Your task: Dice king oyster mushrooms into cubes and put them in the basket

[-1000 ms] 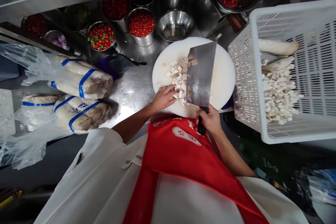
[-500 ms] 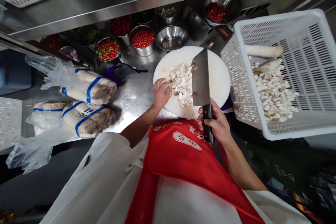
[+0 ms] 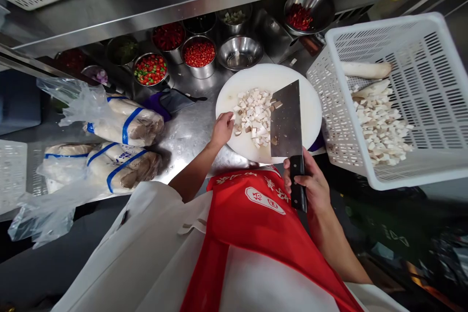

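My right hand (image 3: pixel 313 180) is wrapped round the black handle of a cleaver (image 3: pixel 287 122). Its broad blade lies tilted over the right part of a round white cutting board (image 3: pixel 307 92), with a few mushroom bits against its left edge. Left of the blade is a loose pile of diced white mushroom (image 3: pixel 256 117). At the board's left rim, beside the pile, my left hand (image 3: pixel 222 129) has its fingers curled together; what is in them, if anything, cannot be made out.
A white plastic basket (image 3: pixel 369 156) at right holds diced mushroom and whole king oyster mushrooms (image 3: pixel 367 70). Bagged mushrooms (image 3: pixel 127 122) lie on the steel counter at left. Metal bowls of chopped chillies (image 3: pixel 199 53) line the back beneath a steel shelf edge (image 3: pixel 175 9).
The cleaver has moved right and toward me, away from the main pile. My left hand has drawn its fingers in and come slightly off the dice.
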Available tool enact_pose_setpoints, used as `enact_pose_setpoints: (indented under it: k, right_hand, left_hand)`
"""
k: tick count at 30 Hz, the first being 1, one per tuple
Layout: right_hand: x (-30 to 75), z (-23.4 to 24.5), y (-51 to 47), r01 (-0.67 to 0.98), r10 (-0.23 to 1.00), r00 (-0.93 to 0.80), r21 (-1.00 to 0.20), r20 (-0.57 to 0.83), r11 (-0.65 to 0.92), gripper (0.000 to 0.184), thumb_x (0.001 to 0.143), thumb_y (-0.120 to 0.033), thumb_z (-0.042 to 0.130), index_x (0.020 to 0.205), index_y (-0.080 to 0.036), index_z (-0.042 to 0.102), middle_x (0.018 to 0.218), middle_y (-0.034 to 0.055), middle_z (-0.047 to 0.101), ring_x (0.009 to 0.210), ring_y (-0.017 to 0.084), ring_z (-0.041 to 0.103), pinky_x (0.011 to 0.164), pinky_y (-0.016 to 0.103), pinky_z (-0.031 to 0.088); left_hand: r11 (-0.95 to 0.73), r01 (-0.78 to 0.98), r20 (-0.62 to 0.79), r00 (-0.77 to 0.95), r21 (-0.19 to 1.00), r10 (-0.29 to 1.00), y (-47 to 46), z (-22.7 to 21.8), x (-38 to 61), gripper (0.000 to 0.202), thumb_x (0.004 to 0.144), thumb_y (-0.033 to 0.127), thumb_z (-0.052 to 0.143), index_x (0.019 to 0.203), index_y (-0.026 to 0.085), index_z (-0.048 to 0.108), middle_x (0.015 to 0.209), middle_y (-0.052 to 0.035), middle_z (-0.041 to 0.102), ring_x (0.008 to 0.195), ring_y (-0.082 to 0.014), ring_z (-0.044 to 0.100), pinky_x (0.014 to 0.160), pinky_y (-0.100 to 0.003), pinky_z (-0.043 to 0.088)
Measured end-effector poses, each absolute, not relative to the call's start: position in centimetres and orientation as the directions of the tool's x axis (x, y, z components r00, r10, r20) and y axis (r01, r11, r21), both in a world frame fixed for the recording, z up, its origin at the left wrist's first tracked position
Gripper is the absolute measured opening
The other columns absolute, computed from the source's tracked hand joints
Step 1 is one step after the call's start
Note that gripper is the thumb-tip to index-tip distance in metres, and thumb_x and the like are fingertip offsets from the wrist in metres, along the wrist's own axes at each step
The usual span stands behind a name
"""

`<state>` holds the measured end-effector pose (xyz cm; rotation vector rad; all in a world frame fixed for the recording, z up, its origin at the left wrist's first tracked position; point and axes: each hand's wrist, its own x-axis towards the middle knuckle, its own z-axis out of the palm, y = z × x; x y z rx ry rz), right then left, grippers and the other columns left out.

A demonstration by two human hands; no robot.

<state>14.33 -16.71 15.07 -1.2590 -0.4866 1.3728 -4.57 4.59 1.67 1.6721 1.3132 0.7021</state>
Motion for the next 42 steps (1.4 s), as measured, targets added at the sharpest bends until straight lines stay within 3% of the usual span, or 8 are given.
enact_pose_setpoints:
  k: [4, 8, 11, 15, 19, 28, 34, 42]
  right_hand:
    - [13.6, 15.5, -16.8, -0.472, 0.887, 0.238, -0.845, -0.395, -0.25, 0.082, 0.065, -0.011, 0.056, 0.143, -0.036, 0.043, 0.096, 0.0011, 0.059, 0.055, 0.012, 0.055, 0.038, 0.025, 0.045]
    - [13.5, 15.5, -17.2, -0.439, 0.89, 0.219, -0.855, -0.4, -0.277, 0.085, 0.066, -0.012, 0.059, 0.145, -0.037, 0.041, 0.098, 0.001, 0.059, 0.055, 0.012, 0.055, 0.039, 0.025, 0.046]
    - [13.8, 15.4, -17.4, -0.326, 0.875, 0.123, -0.852, -0.468, -0.41, 0.087, 0.066, -0.012, 0.06, 0.147, -0.036, 0.039, 0.104, 0.0024, 0.06, 0.059, 0.013, 0.058, 0.042, 0.026, 0.048]
    - [13.2, 15.1, -16.7, -0.055, 0.822, 0.007, -0.821, -0.57, -0.568, 0.077, 0.069, -0.013, 0.058, 0.143, -0.031, 0.046, 0.09, -0.0016, 0.061, 0.053, 0.011, 0.055, 0.046, 0.025, 0.047]
    - [11.9, 14.9, -15.4, 0.061, 0.807, -0.029, -0.807, -0.589, -0.587, 0.062, 0.071, -0.014, 0.053, 0.133, -0.027, 0.054, 0.074, -0.0054, 0.056, 0.048, 0.01, 0.053, 0.046, 0.024, 0.046]
    - [10.0, 14.6, -12.5, 0.029, 0.754, -0.086, -0.758, -0.652, -0.652, 0.043, 0.068, -0.016, 0.049, 0.11, -0.023, 0.056, 0.074, -0.0069, 0.055, 0.045, 0.009, 0.053, 0.041, 0.023, 0.045]
    - [9.1, 12.9, -12.0, 0.176, 0.78, -0.063, -0.776, -0.623, -0.606, 0.053, 0.072, -0.016, 0.047, 0.123, -0.026, 0.054, 0.07, -0.0073, 0.055, 0.048, 0.01, 0.054, 0.046, 0.022, 0.046]
    - [8.6, 9.8, -10.5, 0.046, 0.757, -0.029, -0.757, -0.653, -0.652, 0.037, 0.071, -0.021, 0.053, 0.108, -0.023, 0.056, 0.055, -0.0086, 0.052, 0.04, 0.012, 0.049, 0.038, 0.023, 0.041]
  left_hand:
    - [0.247, 0.116, -0.27, 0.276, 0.962, 0.923, 5.5, 1.1, -3.2, 0.025, 0.089, 0.018, 0.049, 0.11, 0.017, 0.061, 0.105, -0.0061, 0.069, 0.076, -0.0131, 0.068, 0.075, -0.029, 0.058]
    - [0.339, 0.13, -0.362, 0.269, 0.932, 0.892, 6.1, 0.6, -3.5, 0.021, 0.083, 0.021, 0.056, 0.101, 0.016, 0.065, 0.089, -0.0027, 0.07, 0.067, -0.0106, 0.064, 0.069, -0.027, 0.057]
    - [0.21, 0.389, -0.337, 0.297, 0.897, 0.893, 7.0, 0.7, -4.7, 0.013, 0.08, 0.024, 0.062, 0.087, 0.017, 0.07, 0.078, -0.0021, 0.067, 0.07, -0.0135, 0.063, 0.075, -0.029, 0.056]
    - [-0.021, 0.602, -0.202, 0.299, 0.798, 0.933, 8.8, 1.3, -6.5, 0.008, 0.076, 0.02, 0.065, 0.08, 0.017, 0.072, 0.095, -0.0056, 0.066, 0.084, -0.017, 0.065, 0.088, -0.031, 0.053]
    - [-0.004, 0.571, -0.19, 0.28, 0.821, 0.941, 9.7, 1.8, -7.9, 0.018, 0.078, 0.017, 0.063, 0.094, 0.018, 0.07, 0.103, -0.0036, 0.063, 0.072, -0.0119, 0.063, 0.077, -0.027, 0.054]
    - [-0.129, 0.517, -0.041, 0.304, 0.846, 0.952, 8.4, 1.2, -8.8, 0.009, 0.082, 0.013, 0.059, 0.082, 0.018, 0.066, 0.091, -0.0009, 0.062, 0.074, -0.0103, 0.06, 0.078, -0.025, 0.051]
    - [-0.214, 0.444, 0.004, 0.429, 0.87, 0.903, 7.8, 0.6, -8.4, 0.019, 0.079, 0.009, 0.062, 0.094, 0.02, 0.063, 0.097, -0.0011, 0.061, 0.086, -0.012, 0.061, 0.084, -0.024, 0.05]
    - [-0.208, 0.495, -0.017, 0.412, 0.843, 0.911, 8.2, 1.5, -7.1, 0.053, 0.081, 0.009, 0.057, 0.131, 0.022, 0.048, 0.135, -0.008, 0.048, 0.095, -0.013, 0.061, 0.091, -0.026, 0.049]
